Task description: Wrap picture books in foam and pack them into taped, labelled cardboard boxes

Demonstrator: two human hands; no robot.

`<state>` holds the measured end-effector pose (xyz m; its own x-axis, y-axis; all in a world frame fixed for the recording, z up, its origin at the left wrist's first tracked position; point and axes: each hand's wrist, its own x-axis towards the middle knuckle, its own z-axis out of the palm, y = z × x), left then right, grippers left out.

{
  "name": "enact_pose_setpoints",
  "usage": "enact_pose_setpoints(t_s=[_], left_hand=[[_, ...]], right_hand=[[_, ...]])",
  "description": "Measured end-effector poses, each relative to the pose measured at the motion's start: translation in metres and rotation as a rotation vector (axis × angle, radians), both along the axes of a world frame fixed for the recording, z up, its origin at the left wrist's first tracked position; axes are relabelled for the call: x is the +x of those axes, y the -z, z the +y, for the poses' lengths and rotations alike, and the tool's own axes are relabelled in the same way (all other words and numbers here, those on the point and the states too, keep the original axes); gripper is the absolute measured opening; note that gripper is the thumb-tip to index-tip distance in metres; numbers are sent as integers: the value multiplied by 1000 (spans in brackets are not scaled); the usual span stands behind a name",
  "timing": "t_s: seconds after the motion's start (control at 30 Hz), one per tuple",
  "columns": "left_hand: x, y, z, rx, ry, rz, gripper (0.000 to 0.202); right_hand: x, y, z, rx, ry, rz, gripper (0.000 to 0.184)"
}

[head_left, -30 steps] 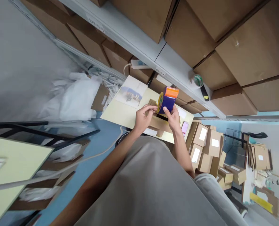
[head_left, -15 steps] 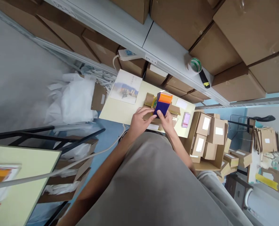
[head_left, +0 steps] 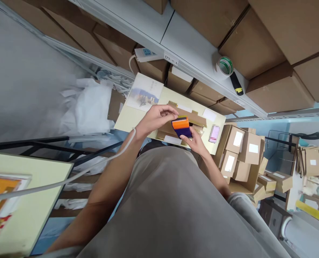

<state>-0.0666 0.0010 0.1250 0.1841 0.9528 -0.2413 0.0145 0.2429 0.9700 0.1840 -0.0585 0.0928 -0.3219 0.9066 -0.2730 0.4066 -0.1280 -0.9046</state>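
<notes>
My right hand [head_left: 197, 142] grips a small purple-and-orange box [head_left: 181, 128] from its lower right side, thumb on the front face. The orange band runs along the upper part of the box, and its top edge is dark. At the upper left corner of the box is my left hand [head_left: 157, 119], fingers curled and thumb drawn in as in a pinch; what the fingertips hold, if anything, is too small to make out. Below the hands an open cardboard carton [head_left: 198, 117] with taped flaps lies on the pale yellow table [head_left: 125, 122].
A printed sheet [head_left: 144, 94] lies at the table's left, a blurred-out pink item [head_left: 214, 133] at its right. Packed cartons fill a large box [head_left: 252, 189] to the right. Tape [head_left: 225, 66] and a cutter [head_left: 237, 84] rest on the shelf. A white cable [head_left: 95, 166] crosses my left forearm.
My left hand has moved from the box's lower left side up to its top corner. The purple-and-orange box has tilted and dropped slightly in my right hand, uncovering more of the carton behind.
</notes>
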Motion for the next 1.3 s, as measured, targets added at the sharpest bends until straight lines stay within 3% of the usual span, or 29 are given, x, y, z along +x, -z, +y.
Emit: enact_pose_setpoints(t_s=[0.13,0.27,0.43,0.57,0.73,0.87,0.97,1.07,1.3], left_hand=[[4,4,2,-28,51,25,37],[7,16,1,-40,25,32,51],[11,35,-5,-76,-48,66,56],[11,47,-11,-88,-202,12,42],[-2,68,-18,-226,-473,-107,32],[0,89,-25,-379,-536,-251,35],[4,100,-23,-403,-572,-292,36],[2,107,-18,-406,-588,-269,33],[-3,128,-15,-447,-623,-217,24]], right_hand=[[14,1,3,-6,-59,-38,60],[21,1,9,-28,-83,-139,55],[19,-6,24,-74,-67,-229,66],[26,-28,39,-149,-192,-301,72],[55,-76,66,-340,-345,-411,73],[65,-99,99,-347,-404,-515,74],[60,-95,121,-337,-460,-530,76],[51,-77,133,-373,-486,-519,80],[41,-46,133,-464,-486,-483,81]])
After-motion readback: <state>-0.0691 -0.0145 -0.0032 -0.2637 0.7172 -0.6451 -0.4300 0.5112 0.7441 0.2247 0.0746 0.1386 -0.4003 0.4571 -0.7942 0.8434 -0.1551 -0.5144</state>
